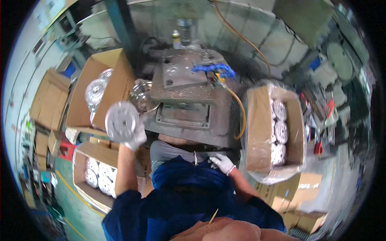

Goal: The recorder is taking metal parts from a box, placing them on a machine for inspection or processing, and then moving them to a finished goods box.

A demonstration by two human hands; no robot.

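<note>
Head view (only one): L hand [138, 138], gloved, has a round slotted metal disc [122, 121] w/ a center hole. Disc is up off the bench, L of the worktable [225, 130], overlapping the near R corner of the upper-L carton [122, 76] in view; can't tell if it's actually over it. Lower-L carton [96, 152] sits below it in frame, w/ similar discs [91, 176] inside.

R hand [222, 162], also gloved, rests by the lap near the table edge. Fingers loosely extended, nothing visible in grip. Shiny metal bowl [141, 96] is just R of the disc in view; blue air gun [213, 70] lies on the block [161, 86], well apart from both hands.

Handling, imo: firm grip on rim, keep broad face off the glove, watch clearance to carton edge + bowl so the rim doesn't get nicked. Tilt slowly; one-hand hold prob. lets it twist, so R hand could steady the opp. edge if needed.

Disc vs fingers: L fingers closed on its lower-R rim, most of the disc sticks out past the glove, up + L. Exact fingertip placement: can't tell, blurred + partly behind disc.
</note>
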